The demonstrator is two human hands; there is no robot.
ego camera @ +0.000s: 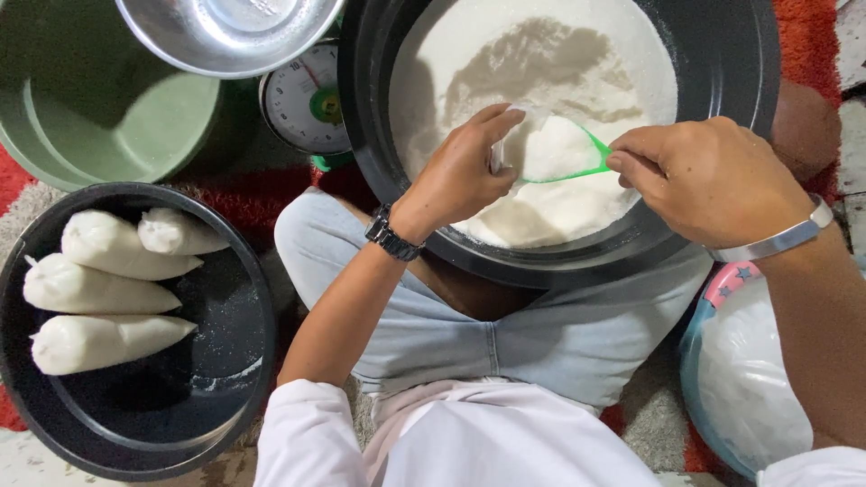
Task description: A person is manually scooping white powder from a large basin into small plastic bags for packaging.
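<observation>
four filled bags (pixel 104 293) in black basin (pixel 225 397), green tub (pixel 81 117), scale (pixel 307 99).

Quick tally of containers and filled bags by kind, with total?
Black basins: 2 — one with white powder, one with the bags
Green tub: 1
Metal bowl: 1
Blue basin: 1
Filled cone-shaped bags: 4
Total: 9

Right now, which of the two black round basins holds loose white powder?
The large black basin under both hands; the other black basin at lower left holds four filled white cone bags.
</observation>
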